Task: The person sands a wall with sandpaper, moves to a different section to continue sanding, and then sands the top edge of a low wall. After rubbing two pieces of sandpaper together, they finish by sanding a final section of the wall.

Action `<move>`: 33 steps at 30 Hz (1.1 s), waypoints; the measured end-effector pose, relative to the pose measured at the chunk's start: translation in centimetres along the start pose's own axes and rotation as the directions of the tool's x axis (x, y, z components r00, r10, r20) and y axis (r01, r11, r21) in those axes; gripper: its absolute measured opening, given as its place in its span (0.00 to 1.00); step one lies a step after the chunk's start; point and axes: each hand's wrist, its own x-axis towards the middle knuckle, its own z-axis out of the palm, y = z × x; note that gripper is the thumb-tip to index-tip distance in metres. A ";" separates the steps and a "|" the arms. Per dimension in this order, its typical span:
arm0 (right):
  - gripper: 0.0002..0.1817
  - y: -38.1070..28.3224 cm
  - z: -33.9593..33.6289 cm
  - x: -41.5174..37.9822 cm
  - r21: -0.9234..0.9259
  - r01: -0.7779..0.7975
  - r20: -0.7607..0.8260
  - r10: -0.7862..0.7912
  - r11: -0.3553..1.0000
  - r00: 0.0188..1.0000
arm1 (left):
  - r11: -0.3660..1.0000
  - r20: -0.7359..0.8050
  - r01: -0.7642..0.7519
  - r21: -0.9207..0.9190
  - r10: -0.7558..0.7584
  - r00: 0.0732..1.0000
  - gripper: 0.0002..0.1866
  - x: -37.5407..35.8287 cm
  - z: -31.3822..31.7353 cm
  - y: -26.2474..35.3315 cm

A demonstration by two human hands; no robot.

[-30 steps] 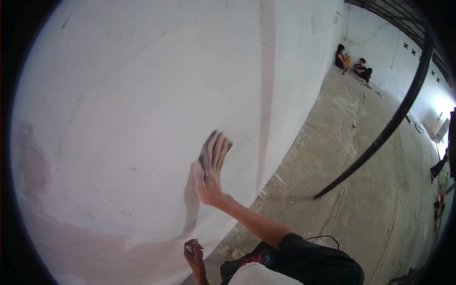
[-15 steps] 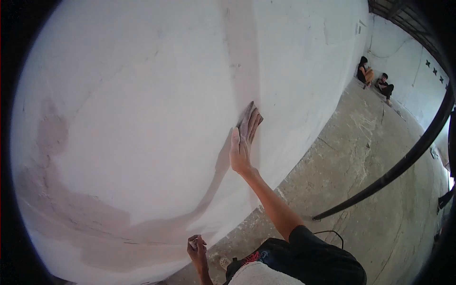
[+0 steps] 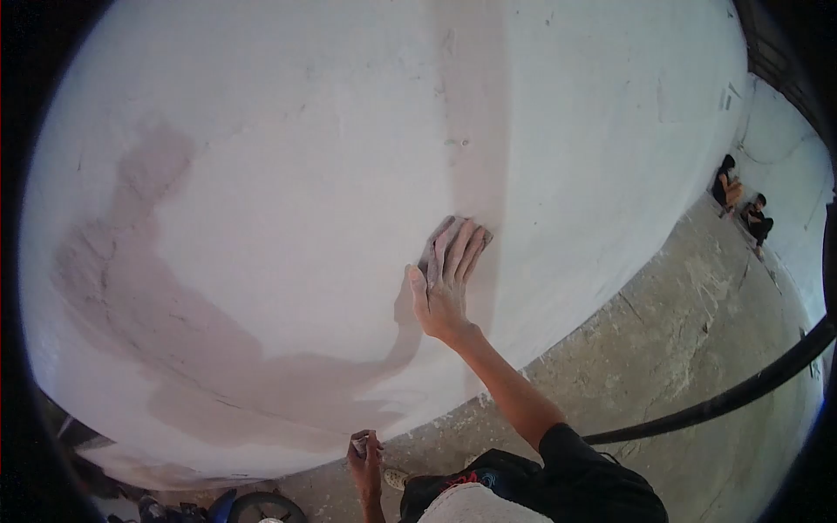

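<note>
My right hand [image 3: 449, 292] lies against the white wall [image 3: 314, 192], its dusty fingers stretched upward over a dark sheet [image 3: 486, 235] that looks like sandpaper. Most of that sheet is hidden by the fingers, which press it to the wall at a darker vertical strip [image 3: 475, 105]. Low down near the wall's bottom edge, my left hand [image 3: 366, 458] is raised with its fingers curled. Something small and pale shows between them, too little of it to name.
Two people [image 3: 725, 183] sit on the floor against the far wall. A thick black pole or hose [image 3: 715, 401] crosses the right side above the cracked concrete floor [image 3: 628, 349]. At the bottom left is a wheel [image 3: 266, 507] beside dark objects.
The view has swung left, bringing the wheel into sight. My right hand has shifted slightly left and down along the strip, and its fingers look more spread. My left hand stays curled.
</note>
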 end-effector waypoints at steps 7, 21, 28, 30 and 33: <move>0.40 -0.8 -5.9 13.3 0.006 -0.060 -0.134 0.060 0.998 0.989 | 0.997 -0.077 -0.071 -0.005 0.070 0.995 0.10 0.0 0.0 0.2; 0.40 -0.7 -5.4 12.1 -0.048 -0.001 -0.086 -0.003 0.999 0.996 | 0.998 -0.124 -0.064 0.014 0.065 0.990 0.11 -1.4 -0.2 0.8; 0.37 -2.1 -4.8 11.0 -0.202 0.151 -0.074 -0.169 0.968 0.983 | 1.000 -0.126 -0.013 -0.009 0.012 0.992 0.11 -2.3 -0.6 -0.3; 0.37 -3.0 -1.4 3.7 -0.174 0.287 0.117 -0.269 0.942 0.956 | 0.999 -0.102 -0.035 0.025 0.038 0.994 0.11 -2.2 -0.5 0.0; 0.37 -3.5 -0.9 2.6 -0.138 0.310 0.084 -0.301 0.941 0.950 | 0.998 -0.104 -0.062 -0.003 0.061 0.993 0.10 -2.4 -0.6 0.4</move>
